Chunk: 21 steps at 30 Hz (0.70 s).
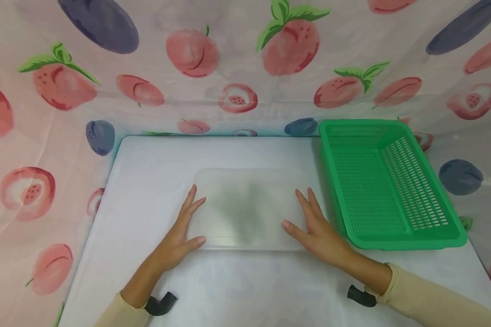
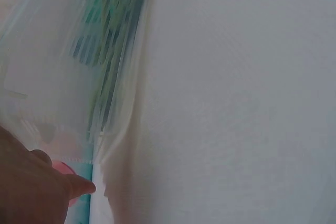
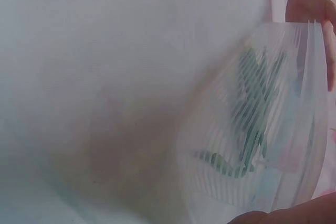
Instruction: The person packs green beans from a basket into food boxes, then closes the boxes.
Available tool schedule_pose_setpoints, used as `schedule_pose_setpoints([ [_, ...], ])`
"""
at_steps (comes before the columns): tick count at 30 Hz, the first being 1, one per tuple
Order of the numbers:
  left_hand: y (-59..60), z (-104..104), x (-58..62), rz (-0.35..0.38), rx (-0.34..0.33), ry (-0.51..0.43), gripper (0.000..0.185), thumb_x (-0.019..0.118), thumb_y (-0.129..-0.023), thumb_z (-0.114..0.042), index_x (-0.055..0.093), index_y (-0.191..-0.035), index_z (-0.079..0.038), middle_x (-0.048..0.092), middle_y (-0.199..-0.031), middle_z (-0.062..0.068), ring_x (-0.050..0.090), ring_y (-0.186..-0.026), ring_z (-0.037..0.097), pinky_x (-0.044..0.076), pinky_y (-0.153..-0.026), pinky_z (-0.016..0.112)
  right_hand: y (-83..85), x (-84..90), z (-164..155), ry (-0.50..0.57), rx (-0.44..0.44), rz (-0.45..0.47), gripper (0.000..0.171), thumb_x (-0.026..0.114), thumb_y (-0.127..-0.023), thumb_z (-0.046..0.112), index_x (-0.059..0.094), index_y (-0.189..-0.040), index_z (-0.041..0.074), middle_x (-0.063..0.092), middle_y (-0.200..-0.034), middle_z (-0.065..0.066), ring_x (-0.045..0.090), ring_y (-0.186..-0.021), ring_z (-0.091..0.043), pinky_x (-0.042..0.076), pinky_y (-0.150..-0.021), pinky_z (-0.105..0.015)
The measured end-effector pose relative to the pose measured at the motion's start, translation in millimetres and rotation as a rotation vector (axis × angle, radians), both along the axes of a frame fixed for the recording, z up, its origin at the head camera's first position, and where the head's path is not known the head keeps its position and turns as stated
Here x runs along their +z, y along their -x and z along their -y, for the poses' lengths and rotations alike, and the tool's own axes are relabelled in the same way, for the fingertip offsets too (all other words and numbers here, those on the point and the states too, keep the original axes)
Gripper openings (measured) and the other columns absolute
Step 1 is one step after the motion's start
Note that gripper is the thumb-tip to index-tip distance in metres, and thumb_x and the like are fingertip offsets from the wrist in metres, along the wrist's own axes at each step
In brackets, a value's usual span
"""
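Note:
A frosted plastic box (image 1: 249, 190) with a flat, cloudy lid lies on the white table. Long green pieces (image 3: 254, 103) show blurrily through its ribbed side in the right wrist view; their kind is unclear. My left hand (image 1: 176, 240) is at the box's left end, fingers spread, thumb and fingertips overlapping the lid's edge. At the opposite end, my right hand (image 1: 321, 234) has its fingers extended and its thumb over the right part of the lid. The left wrist view catches part of the left hand (image 2: 34, 182) beside the box wall (image 2: 42, 77).
To the right of the box stands a green plastic basket (image 1: 405, 244) with slotted walls, close by the right forearm. The white table (image 1: 151, 168) ends at a fruit-patterned cloth (image 1: 147, 59) at the back and sides. Black pieces (image 1: 162, 304) are worn at both wrists.

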<state>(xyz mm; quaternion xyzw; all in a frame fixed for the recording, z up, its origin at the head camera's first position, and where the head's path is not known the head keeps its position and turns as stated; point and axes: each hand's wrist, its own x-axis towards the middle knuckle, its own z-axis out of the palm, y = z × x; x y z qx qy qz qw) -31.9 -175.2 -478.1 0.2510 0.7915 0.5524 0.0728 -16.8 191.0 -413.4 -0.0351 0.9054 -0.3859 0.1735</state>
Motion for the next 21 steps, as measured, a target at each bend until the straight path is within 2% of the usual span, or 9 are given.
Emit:
schedule_pose_setpoints([
  [4, -0.5, 0.8, -1.2, 0.002, -0.007, 0.01, 0.084, 0.066, -0.091, -0.014, 0.023, -0.163, -0.02, -0.009, -0.174, 0.0, -0.008, -0.161, 0.022, 0.004, -0.118, 0.076, -1.0, -1.0, 2.1, 0.016, -0.01, 0.003, 0.092, 0.059, -0.1, 0.053, 0.006, -0.166, 0.016, -0.015, -0.17, -0.018, 0.003, -0.156, -0.049, 0.019, -0.114, -0.078],
  [8, -0.3, 0.8, 0.8, -0.013, -0.003, 0.047, 0.084, 0.067, -0.091, -0.016, 0.023, -0.163, -0.02, -0.008, -0.174, 0.001, -0.008, -0.16, 0.03, 0.006, -0.117, 0.078, -1.7, -2.4, 2.2, 0.017, -0.015, -0.008, 0.092, 0.058, -0.101, 0.051, 0.004, -0.165, 0.013, -0.015, -0.17, -0.019, 0.003, -0.156, -0.049, 0.018, -0.115, -0.077],
  [12, 0.1, -0.2, 7.5, -0.058, 0.031, 0.161, 0.084, 0.068, -0.093, -0.023, 0.023, -0.163, -0.022, -0.006, -0.174, 0.001, -0.009, -0.159, 0.038, 0.003, -0.115, 0.081, -1.9, -4.8, 2.5, 0.008, -0.005, -0.035, 0.093, 0.058, -0.101, 0.05, 0.002, -0.165, 0.012, -0.017, -0.17, -0.018, 0.002, -0.156, -0.048, 0.018, -0.116, -0.077],
  [15, 1.2, -4.2, 16.9, -0.152, 0.072, 0.324, 0.082, 0.068, -0.094, -0.036, 0.025, -0.163, -0.025, -0.001, -0.174, 0.001, -0.007, -0.159, 0.041, 0.002, -0.113, 0.083, -1.0, -7.0, 2.4, -0.051, 0.041, -0.117, 0.094, 0.06, -0.1, 0.05, 0.004, -0.165, 0.012, -0.017, -0.171, -0.014, -0.004, -0.158, -0.044, 0.018, -0.116, -0.077],
  [17, 2.3, -8.6, 24.5, -0.242, 0.085, 0.445, 0.08, 0.066, -0.094, -0.046, 0.029, -0.162, -0.027, 0.003, -0.174, 0.0, -0.004, -0.159, 0.042, 0.003, -0.113, 0.084, -0.5, -9.0, 1.3, -0.144, 0.108, -0.211, 0.094, 0.061, -0.098, 0.053, 0.008, -0.165, 0.013, -0.015, -0.172, -0.01, -0.009, -0.158, -0.04, 0.019, -0.115, -0.077],
  [21, 4.1, -18.6, 36.7, -0.429, 0.046, 0.632, 0.076, 0.056, -0.094, -0.064, 0.036, -0.159, -0.03, 0.01, -0.174, 0.0, 0.004, -0.158, 0.043, 0.006, -0.113, 0.084, 1.1, -13.4, -1.2, -0.356, 0.286, -0.454, 0.091, 0.059, -0.096, 0.062, 0.02, -0.164, 0.018, -0.001, -0.174, -0.011, -0.005, -0.159, -0.041, 0.022, -0.114, -0.079],
])
